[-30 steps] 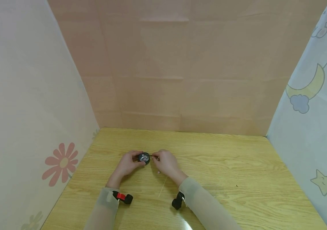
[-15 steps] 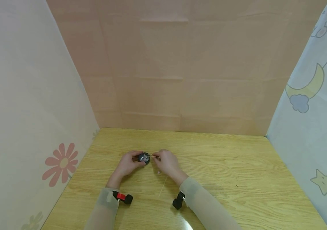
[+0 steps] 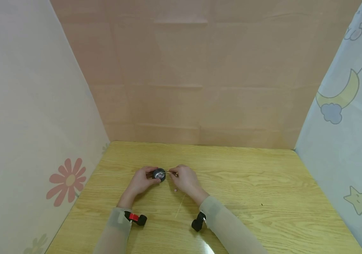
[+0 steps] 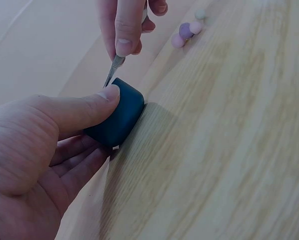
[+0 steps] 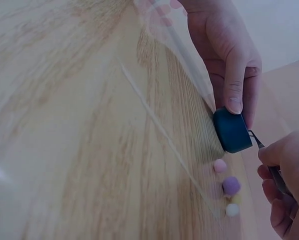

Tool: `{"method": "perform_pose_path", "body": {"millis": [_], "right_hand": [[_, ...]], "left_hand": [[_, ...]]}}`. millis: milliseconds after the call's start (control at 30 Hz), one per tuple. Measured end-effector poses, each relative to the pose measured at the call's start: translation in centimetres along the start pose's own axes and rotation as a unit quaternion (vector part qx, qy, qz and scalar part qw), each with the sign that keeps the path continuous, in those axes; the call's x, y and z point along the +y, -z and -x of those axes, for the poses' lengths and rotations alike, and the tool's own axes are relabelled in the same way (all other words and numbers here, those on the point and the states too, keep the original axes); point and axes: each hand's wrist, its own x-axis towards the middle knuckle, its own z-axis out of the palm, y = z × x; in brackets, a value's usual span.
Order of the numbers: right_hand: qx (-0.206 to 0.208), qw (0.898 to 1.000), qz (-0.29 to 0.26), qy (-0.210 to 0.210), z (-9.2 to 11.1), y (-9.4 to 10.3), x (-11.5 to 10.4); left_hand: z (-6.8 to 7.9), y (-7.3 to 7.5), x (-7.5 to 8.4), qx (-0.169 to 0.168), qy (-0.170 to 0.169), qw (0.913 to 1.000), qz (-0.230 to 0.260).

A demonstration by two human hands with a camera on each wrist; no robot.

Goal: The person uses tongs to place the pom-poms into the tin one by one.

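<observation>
My left hand holds a small dark teal cup on the table, thumb on the near side and fingers behind. From the head view its inside looks shiny grey, and what lies in it is too small to tell. My right hand pinches a pair of metal tweezers, whose tips reach the cup's mouth. Whether the tips grip anything cannot be seen. Close to the right hand lie several small fuzzy pompoms: a purple one, a pink one, a whitish one and others partly hidden.
A thin pale line, like a thread, runs across the wooden table below the right hand. A tiny dark speck lies to the right. Patterned cloth walls stand on both sides, with a plain brown sheet at the back.
The tweezers have shifted and turned slightly at the cup's mouth, and my right wrist has moved a touch to the right. My left hand and the cup stay almost still.
</observation>
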Motion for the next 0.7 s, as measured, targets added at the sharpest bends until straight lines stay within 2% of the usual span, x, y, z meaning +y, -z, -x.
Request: {"method": "perform_pose_path", "body": {"millis": [233, 700], "right_hand": [[0.005, 0.999, -0.046, -0.019, 0.4, 0.6, 0.6], [0.033, 0.998, -0.055, -0.005, 1.9, 1.8, 2.6]], "left_hand": [[-0.1, 0.0, 0.0, -0.001, 0.0, 1.0, -0.004], [0.0, 0.0, -0.2, 0.0, -0.008, 1.0, -0.001]]}}
